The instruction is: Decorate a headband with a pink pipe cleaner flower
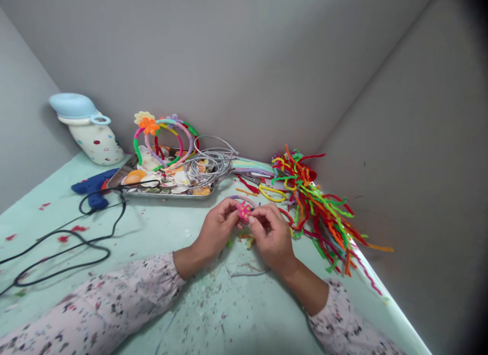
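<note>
A small pink pipe-cleaner flower [244, 210] with a yellow-orange middle is pinched between both hands above the pale green table [160, 233]. My left hand [216, 229] grips its left side with thumb and fingers closed. My right hand [271, 237] pinches its right side, fingers curled. A purple loop [241, 198] curves just behind the flower. Short offcuts [246, 238] lie on the table under the hands.
A metal tray [168, 192] holds shells, decorated headbands [164, 136] and grey wire hoops [209, 164]. A pile of coloured pipe cleaners [318, 202] lies right. A blue glue gun [93, 184] with black cord [68, 243] and a capped jug [89, 128] sit left. Grey walls enclose the corner.
</note>
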A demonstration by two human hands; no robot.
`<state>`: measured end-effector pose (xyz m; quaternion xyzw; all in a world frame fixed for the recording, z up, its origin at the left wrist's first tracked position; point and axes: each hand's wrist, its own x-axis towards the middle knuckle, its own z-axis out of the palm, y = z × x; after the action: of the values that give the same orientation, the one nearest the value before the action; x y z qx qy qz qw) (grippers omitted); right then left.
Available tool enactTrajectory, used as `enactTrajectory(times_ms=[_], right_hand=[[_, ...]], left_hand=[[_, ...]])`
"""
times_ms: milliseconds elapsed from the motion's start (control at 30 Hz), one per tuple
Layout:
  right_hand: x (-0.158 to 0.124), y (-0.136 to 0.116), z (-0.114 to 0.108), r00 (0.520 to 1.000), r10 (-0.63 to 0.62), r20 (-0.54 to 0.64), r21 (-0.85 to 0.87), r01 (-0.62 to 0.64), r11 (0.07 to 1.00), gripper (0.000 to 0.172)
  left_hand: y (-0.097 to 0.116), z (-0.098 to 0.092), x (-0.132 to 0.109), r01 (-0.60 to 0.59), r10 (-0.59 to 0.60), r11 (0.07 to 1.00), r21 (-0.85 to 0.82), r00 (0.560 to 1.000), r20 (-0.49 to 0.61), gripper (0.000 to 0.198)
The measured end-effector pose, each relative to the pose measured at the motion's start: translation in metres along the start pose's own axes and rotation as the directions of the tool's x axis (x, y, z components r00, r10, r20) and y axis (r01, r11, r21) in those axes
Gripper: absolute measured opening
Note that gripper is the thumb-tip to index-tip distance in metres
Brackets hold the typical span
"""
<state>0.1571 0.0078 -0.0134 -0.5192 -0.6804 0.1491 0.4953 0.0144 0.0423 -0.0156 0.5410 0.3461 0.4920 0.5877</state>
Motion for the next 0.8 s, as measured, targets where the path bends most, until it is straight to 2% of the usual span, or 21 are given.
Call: enactTrajectory(times_ms=[567, 700, 800], right_hand=[[0.0009, -0.0010, 0.0023, 0.999, 0.044, 0.025, -0.013, -0.044, 0.999, 0.005], [-0.0006, -0.0023, 0.0005, 1.000, -0.009, -0.018, -0.016, 0.009, 1.000, 0.009], [-0.0013, -0.0028, -0.0009, 0.997, -0.083, -0.003, -0.023, 0.083, 0.996, 0.012]], left_hand=[[0.0014, 0.0005, 0.0007, 0.019, -0.019, 0.998, 0.063, 1.000, 0.004, 0.008], [0.0010, 0.0002, 0.0018, 0.034, -0.034, 0.999, 0.020, 0.999, -0.013, 0.008], [0.0002, -0.0003, 0.0023, 0.037, -0.036, 0.999, 0.014, 0.999, -0.014, 0.009]])
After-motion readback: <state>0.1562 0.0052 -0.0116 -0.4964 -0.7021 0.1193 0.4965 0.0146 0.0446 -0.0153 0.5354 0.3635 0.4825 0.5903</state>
